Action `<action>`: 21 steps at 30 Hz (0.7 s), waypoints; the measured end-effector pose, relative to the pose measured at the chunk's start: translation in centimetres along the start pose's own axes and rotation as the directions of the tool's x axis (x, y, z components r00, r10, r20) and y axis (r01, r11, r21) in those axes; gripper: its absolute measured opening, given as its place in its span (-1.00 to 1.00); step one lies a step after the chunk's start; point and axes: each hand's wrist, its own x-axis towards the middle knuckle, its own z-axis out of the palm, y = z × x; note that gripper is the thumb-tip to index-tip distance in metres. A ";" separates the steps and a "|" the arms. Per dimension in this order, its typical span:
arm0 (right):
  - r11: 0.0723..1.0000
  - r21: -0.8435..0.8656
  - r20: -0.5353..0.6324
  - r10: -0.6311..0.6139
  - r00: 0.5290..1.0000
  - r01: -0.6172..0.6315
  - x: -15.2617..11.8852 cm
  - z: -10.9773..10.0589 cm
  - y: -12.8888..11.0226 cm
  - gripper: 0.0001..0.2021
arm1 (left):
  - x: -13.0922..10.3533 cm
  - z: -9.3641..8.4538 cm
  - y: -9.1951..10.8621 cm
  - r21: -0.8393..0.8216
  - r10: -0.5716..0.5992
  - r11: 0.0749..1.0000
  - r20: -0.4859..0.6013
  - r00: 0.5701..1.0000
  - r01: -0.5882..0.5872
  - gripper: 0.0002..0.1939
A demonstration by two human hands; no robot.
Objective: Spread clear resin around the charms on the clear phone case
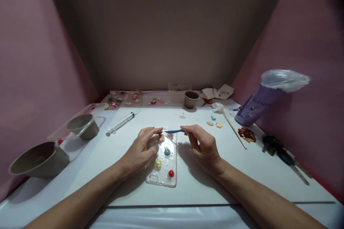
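A clear phone case (162, 179) lies on the white board between my hands, with small charms stuck in a glossy coating. Among them are a blue charm (167, 151), a yellow charm (158, 163) and a red ball (171, 173). My right hand (205, 146) pinches a thin blue spatula (174, 131), held level over the far end of the case. On the other side, my left hand (143, 148) has its thumb and fingers apart at the case's left edge, fingertips close to the spatula's tip. Whether it presses on the case is hard to see.
Left: a syringe (120, 123) and two brown cups (85, 128) (40, 161). Behind stand a small brown cup (191, 100) and decorated cases (134, 98). Right: loose charms (218, 125), a wooden stick (234, 128), a purple tumbler (254, 104), a red-brown smear (246, 134), dark-handled tools (285, 156).
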 end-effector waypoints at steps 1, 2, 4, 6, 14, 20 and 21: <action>1.000 0.003 -0.003 -0.001 1.000 0.001 0.0 0.0 0.0 -0.70 | 0.0 0.0 0.0 0.001 0.002 1.000 0.001 1.000 -0.002 -0.51; 1.000 0.007 -0.003 0.000 1.000 0.000 -0.1 0.0 0.0 -0.70 | 0.0 0.0 -0.1 0.002 0.005 1.000 0.002 1.000 -0.005 -0.51; 1.000 0.013 -0.006 0.004 1.000 -0.004 -0.1 0.0 0.1 -0.70 | 0.1 0.0 -0.1 0.004 0.010 1.000 0.003 1.000 -0.010 -0.50; 1.000 0.020 -0.006 0.014 1.000 -0.013 -0.2 0.1 0.1 -0.70 | 0.1 0.0 -0.1 0.007 0.014 1.000 0.005 1.000 -0.014 -0.50; 0.998 0.064 -0.002 0.004 1.000 -0.004 -0.1 0.1 -0.1 -0.69 | -0.1 0.1 0.0 0.008 0.009 1.000 0.011 1.000 -0.009 -0.49; 0.996 0.084 -0.008 0.001 1.000 -0.001 -0.2 0.0 -0.2 -0.70 | 0.0 0.1 0.0 0.031 0.017 0.999 0.011 1.000 -0.017 -0.49; 0.996 0.087 -0.009 0.006 1.000 -0.005 -0.2 0.0 -0.3 -0.70 | 0.0 0.1 0.0 0.034 0.018 0.999 0.013 1.000 -0.018 -0.48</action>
